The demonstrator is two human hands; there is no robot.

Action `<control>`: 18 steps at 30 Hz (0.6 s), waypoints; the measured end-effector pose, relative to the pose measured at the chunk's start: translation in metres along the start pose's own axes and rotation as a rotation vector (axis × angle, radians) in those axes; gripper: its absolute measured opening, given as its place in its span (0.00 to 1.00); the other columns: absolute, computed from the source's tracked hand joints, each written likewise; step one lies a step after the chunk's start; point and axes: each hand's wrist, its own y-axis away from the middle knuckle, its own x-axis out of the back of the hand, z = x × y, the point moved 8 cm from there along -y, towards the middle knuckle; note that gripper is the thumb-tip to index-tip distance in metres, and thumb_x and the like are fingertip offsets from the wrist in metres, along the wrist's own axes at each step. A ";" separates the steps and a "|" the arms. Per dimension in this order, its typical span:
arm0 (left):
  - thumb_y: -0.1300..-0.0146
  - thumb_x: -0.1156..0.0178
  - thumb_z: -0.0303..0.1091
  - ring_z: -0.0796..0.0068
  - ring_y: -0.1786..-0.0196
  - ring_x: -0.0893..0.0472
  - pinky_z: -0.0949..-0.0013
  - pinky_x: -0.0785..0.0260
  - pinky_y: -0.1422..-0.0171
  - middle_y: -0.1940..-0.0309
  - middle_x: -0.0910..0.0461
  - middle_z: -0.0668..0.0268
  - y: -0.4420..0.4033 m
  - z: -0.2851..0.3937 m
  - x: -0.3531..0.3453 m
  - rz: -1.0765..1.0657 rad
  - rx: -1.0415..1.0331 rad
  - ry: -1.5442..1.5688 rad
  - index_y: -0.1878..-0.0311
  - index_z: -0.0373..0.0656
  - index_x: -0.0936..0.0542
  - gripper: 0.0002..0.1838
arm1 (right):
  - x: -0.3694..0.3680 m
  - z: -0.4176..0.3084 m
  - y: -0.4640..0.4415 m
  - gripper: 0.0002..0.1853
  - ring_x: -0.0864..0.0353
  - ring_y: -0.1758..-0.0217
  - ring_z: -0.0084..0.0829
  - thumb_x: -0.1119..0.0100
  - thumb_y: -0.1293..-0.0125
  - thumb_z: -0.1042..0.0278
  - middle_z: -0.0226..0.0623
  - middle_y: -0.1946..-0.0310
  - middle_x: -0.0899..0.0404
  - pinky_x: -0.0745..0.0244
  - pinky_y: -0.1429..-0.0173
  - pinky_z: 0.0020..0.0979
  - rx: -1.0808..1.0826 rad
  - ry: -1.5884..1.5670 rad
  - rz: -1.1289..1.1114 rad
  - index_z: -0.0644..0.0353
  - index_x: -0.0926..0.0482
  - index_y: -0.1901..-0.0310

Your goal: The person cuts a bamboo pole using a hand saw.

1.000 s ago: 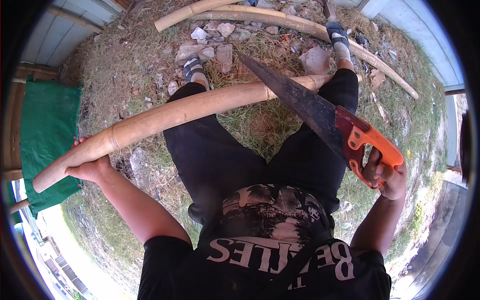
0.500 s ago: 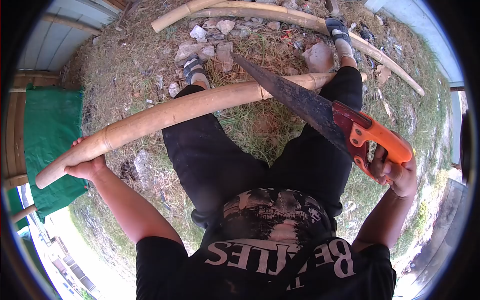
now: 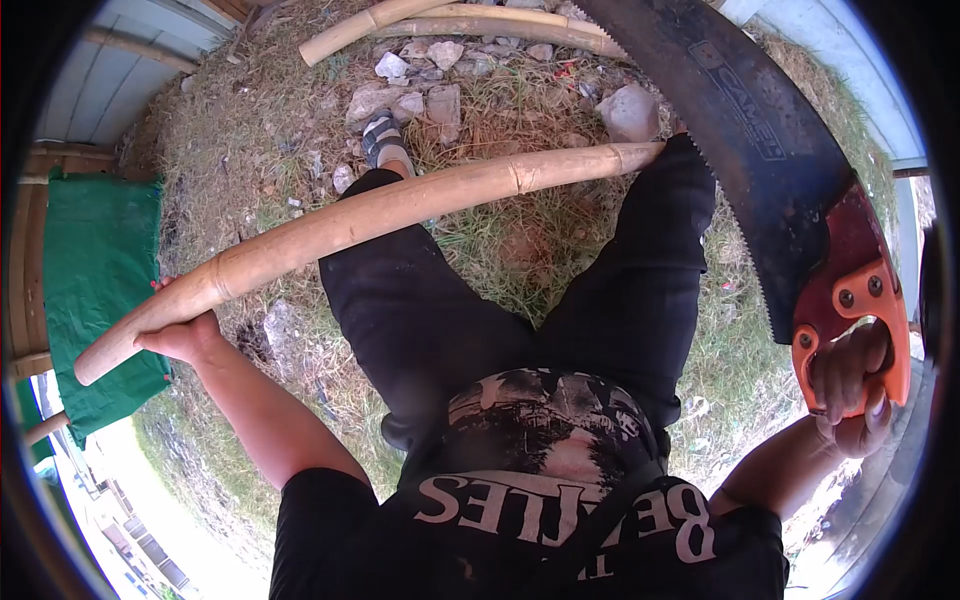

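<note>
A long bamboo pole (image 3: 380, 217) slants across my legs, its near end at the left and its far end by my right knee. My left hand (image 3: 185, 335) is wrapped round the pole close to the near end. My right hand (image 3: 848, 385) grips the orange handle of a hand saw (image 3: 765, 150), fingers through the handle's opening. The dark, worn blade points up and to the left, its toothed edge facing the pole, and stands apart from it. My right foot is hidden behind the blade.
More bamboo poles (image 3: 500, 30) lie on the grass at the top. Rocks (image 3: 630, 113) and rubble (image 3: 405, 95) are scattered between my feet and those poles. A green sheet (image 3: 100, 290) hangs at the left, and pale panel walls (image 3: 130, 60) stand at the edges.
My right hand has moved the saw outward to the right and closer to the camera, turning its blade more upright, away from the pole. My left hand and the pole have barely shifted.
</note>
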 end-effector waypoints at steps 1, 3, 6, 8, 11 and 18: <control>0.34 0.50 0.78 0.53 0.44 0.20 0.48 0.24 0.36 0.43 0.24 0.51 0.010 0.007 0.001 0.193 -0.067 -0.208 0.36 0.34 0.28 0.50 | -0.003 0.001 -0.006 0.16 0.30 0.83 0.17 0.38 0.26 0.60 0.27 0.76 0.29 0.38 0.76 0.23 0.030 0.039 0.025 0.60 0.33 0.51; 0.42 0.28 0.68 0.53 0.30 0.27 0.46 0.28 0.29 0.29 0.34 0.50 0.064 0.041 -0.004 0.481 -0.397 -0.615 0.26 0.37 0.34 0.53 | -0.013 0.038 -0.018 0.17 0.31 0.81 0.19 0.35 0.29 0.62 0.28 0.76 0.30 0.36 0.73 0.26 0.044 0.166 0.152 0.60 0.32 0.51; 0.46 0.23 0.57 0.54 0.27 0.30 0.45 0.33 0.25 0.30 0.31 0.53 0.150 0.064 -0.087 -0.498 -1.443 -1.161 0.26 0.41 0.32 0.49 | -0.028 0.116 -0.034 0.17 0.31 0.80 0.22 0.33 0.33 0.64 0.30 0.76 0.29 0.34 0.71 0.26 -0.028 0.155 0.252 0.63 0.30 0.52; 0.50 0.21 0.47 0.54 0.28 0.29 0.44 0.36 0.23 0.30 0.29 0.56 0.186 0.028 -0.106 -0.951 -1.532 -1.422 0.25 0.46 0.33 0.50 | -0.026 0.153 -0.038 0.14 0.27 0.79 0.22 0.33 0.36 0.70 0.34 0.76 0.25 0.31 0.73 0.23 -0.052 0.078 0.282 0.64 0.28 0.56; 0.54 0.21 0.38 0.56 0.31 0.26 0.46 0.35 0.24 0.36 0.25 0.59 0.192 -0.016 -0.109 -1.305 -1.627 -1.518 0.27 0.50 0.30 0.47 | -0.028 0.175 -0.043 0.12 0.27 0.79 0.22 0.35 0.36 0.73 0.34 0.76 0.25 0.30 0.73 0.24 -0.115 -0.083 0.251 0.63 0.28 0.56; 0.52 0.25 0.29 0.57 0.40 0.17 0.56 0.28 0.32 0.45 0.18 0.61 0.160 -0.056 -0.148 -1.569 -0.960 -2.143 0.31 0.48 0.28 0.41 | -0.026 0.167 -0.038 0.11 0.26 0.78 0.22 0.36 0.36 0.74 0.33 0.76 0.26 0.30 0.73 0.24 -0.091 -0.045 0.247 0.63 0.28 0.56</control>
